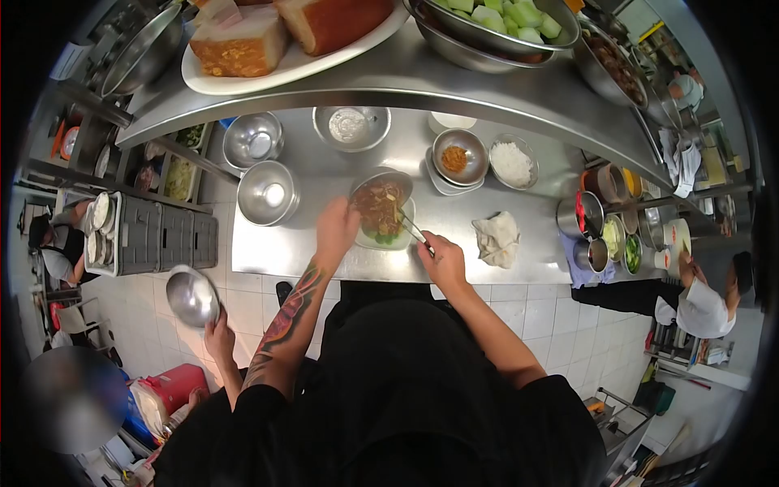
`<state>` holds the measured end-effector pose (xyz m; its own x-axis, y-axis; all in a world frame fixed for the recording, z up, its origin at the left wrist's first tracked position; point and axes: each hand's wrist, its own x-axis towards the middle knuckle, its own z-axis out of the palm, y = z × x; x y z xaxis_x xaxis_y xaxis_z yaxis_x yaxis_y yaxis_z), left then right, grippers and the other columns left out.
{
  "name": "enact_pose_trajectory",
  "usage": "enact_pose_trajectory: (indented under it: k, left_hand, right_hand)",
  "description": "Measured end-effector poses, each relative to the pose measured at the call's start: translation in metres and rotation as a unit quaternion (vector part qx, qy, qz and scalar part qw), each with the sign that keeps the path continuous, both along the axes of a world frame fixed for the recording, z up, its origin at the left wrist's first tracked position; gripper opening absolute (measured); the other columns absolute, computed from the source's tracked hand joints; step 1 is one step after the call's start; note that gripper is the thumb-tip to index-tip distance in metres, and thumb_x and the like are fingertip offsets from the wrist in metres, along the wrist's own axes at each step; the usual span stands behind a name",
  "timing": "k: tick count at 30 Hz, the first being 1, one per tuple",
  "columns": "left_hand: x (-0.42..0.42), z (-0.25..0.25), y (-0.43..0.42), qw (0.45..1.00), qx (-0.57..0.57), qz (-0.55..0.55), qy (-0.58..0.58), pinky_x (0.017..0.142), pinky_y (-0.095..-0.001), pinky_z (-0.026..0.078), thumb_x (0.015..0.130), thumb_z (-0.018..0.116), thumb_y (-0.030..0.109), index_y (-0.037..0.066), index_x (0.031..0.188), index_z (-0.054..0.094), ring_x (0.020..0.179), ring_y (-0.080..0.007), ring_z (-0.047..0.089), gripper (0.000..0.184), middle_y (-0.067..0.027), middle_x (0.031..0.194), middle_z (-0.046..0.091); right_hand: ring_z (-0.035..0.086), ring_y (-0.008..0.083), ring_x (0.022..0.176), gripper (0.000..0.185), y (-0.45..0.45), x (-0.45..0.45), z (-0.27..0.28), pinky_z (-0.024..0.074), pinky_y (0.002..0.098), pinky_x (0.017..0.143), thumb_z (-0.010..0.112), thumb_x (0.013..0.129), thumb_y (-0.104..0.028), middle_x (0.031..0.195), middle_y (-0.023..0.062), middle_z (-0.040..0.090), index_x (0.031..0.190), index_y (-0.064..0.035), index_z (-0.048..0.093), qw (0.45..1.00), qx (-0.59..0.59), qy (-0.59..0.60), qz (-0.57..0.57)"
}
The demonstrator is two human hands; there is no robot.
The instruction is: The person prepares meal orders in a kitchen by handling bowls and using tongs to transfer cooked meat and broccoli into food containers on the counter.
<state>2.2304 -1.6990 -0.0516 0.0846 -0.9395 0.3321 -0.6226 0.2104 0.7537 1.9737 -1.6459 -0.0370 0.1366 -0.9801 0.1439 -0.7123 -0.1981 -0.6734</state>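
Note:
My left hand [337,230] is closed on the rim of a metal bowl [398,178], which is tilted towards me. Brown, saucy food in strips [377,203] lies inside it. Below its near edge stands a pale container [411,221] with green pieces [393,241] in it, partly covered by the bowl. My right hand [444,258] grips the dark handle of a metal utensil [412,229]; its tip reaches into the brown food, so I cannot tell its shape. A crumpled white cloth [496,240] lies to the right of this hand.
Metal bowls [268,193] stand at the table's left. At the back right are a bowl of orange-brown seasoning [460,158] and a bowl of white powder [511,164]. A steel shelf [324,91] overhangs the far side. Another person's hand [218,337] holds a metal bowl [192,296] at my left.

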Motion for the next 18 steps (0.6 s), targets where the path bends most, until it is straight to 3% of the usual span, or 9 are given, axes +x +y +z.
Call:
enact_pose_trajectory:
  k: [10, 18]
  left_hand:
    - [-0.001, -0.013, -0.004, 0.999, 0.018, 0.016, 0.026, 0.053, -0.0369, 0.040, 0.092, 0.062, 0.009, 0.000, 0.077, 0.048, 0.055, -0.0251, 0.048, 0.022, -0.0144, 0.067, 0.049]
    - [0.002, -0.016, -0.007, 0.999, -0.008, 0.017, 0.029, 0.053, -0.0348, 0.041, 0.092, 0.062, 0.008, 0.000, 0.076, 0.048, 0.055, -0.0220, 0.049, 0.023, -0.0130, 0.067, 0.050]
  right_hand:
    - [0.067, 0.0310, 0.067, 0.024, 0.027, -0.019, -0.013, 0.0531, 0.0394, 0.062, 0.070, 0.089, -0.016, 0.080, 0.0138, 0.069, 0.109, -0.0034, 0.071, 1.000, 0.009, -0.009, 0.013]
    - [0.067, 0.0320, 0.069, 0.023, 0.015, -0.020, 0.021, 0.0532, 0.0411, 0.063, 0.070, 0.088, -0.017, 0.080, 0.0128, 0.069, 0.108, -0.0038, 0.071, 0.998, 0.009, 0.036, 0.056]
